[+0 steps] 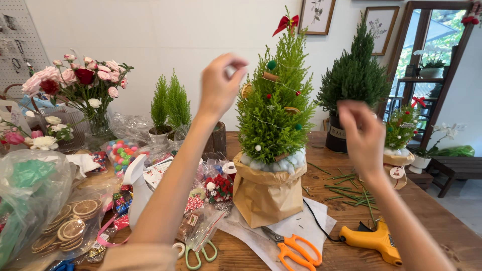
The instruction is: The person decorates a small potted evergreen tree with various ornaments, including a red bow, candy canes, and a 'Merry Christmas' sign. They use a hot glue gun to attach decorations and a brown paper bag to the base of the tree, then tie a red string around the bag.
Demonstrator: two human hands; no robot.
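We have both hands raised on either side of the small decorated tree, which stands between them in its brown paper wrap on the tabletop. Our left hand is up near the tree's upper branches with fingertips pinched together; whether it grips the thin light wire strung through the foliage we cannot tell, the strand being too fine to follow. Our right hand hangs lower, fingers curled downward, and we cannot tell whether it holds anything either.

The risks, as we judge them: a tug on that wire could drag ornaments loose or tip the light tree, since the paper base looks soft. Below our right forearm lies the yellow glue gun with its black cord trailing toward the tree; a dropped elbow could catch it. The orange scissors lie below and between our hands, blades toward the paper.
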